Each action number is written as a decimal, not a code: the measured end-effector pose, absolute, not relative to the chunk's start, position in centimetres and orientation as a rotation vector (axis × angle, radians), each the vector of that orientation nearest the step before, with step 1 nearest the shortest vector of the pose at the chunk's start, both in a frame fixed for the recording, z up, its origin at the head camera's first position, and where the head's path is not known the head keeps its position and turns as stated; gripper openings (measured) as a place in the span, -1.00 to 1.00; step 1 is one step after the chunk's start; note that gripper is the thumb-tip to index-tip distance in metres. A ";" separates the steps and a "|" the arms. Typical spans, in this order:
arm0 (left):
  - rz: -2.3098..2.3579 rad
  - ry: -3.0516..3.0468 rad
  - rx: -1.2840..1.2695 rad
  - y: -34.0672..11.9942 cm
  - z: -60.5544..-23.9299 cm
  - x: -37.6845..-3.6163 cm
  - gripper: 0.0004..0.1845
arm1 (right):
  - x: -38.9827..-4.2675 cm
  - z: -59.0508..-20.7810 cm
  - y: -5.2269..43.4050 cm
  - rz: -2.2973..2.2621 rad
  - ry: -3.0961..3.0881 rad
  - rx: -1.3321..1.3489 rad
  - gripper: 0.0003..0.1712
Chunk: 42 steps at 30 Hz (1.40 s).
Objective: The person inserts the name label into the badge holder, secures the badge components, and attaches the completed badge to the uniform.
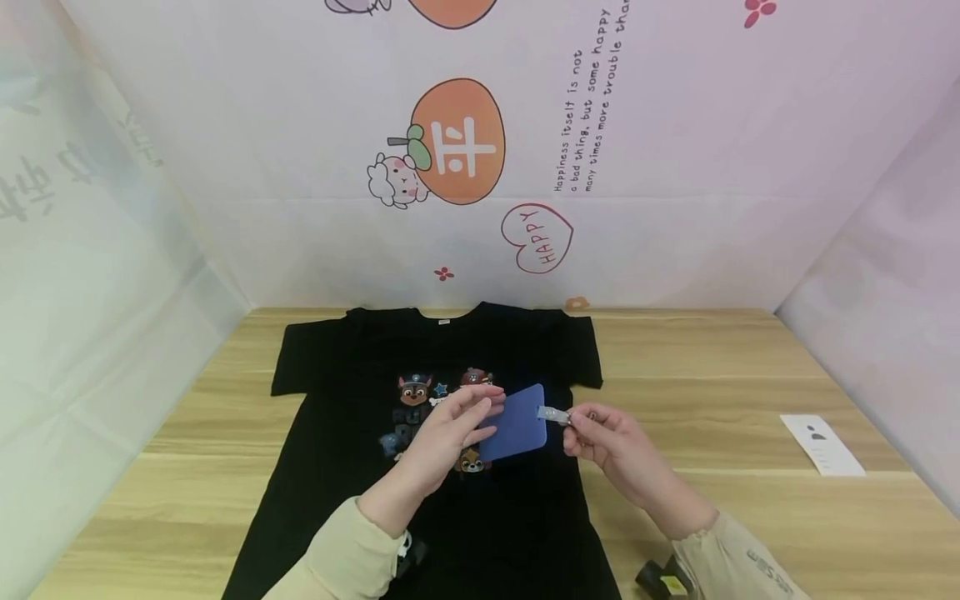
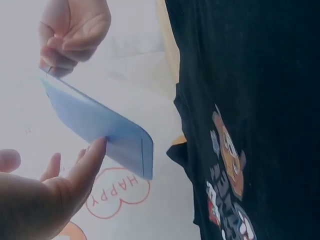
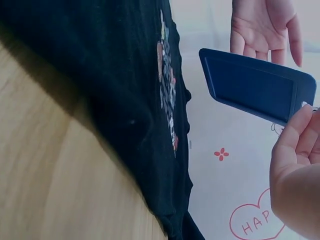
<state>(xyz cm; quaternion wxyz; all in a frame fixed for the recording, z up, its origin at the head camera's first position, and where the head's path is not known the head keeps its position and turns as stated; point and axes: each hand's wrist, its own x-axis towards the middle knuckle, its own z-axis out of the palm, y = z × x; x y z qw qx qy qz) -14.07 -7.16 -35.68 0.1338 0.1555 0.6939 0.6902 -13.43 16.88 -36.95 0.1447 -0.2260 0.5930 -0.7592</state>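
Pinching the clear clip (image 1: 551, 414) of blue card holder (image 1: 515, 422) with right hand (image 1: 603, 437); left hand (image 1: 446, 433) open, fingertips steadying; light, stiff, likely slick, best held by clip

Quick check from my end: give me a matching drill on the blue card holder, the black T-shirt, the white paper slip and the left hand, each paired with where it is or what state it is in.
Things:
1. blue card holder
2. black T-shirt
3. white paper slip
4. left hand

Places or states:
A. lies alone on the wooden table, far right
B. spread flat, print facing up
C. held in the air by its clip, pinched by the right hand
D. open, fingers straight beside the holder

Pairs: 1-C, 2-B, 3-A, 4-D
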 end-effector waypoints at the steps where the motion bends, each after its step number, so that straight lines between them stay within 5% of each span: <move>1: 2.000 2.003 0.458 -7.1 -35.6 -14.0 -0.54 | -13.4 -36.9 16.8 -2.186 1.708 -0.647 -0.72; 42: 1.873 2.129 0.435 -6.3 -35.6 -13.9 -0.57 | -13.4 -36.8 13.7 -2.147 1.541 -0.685 -0.75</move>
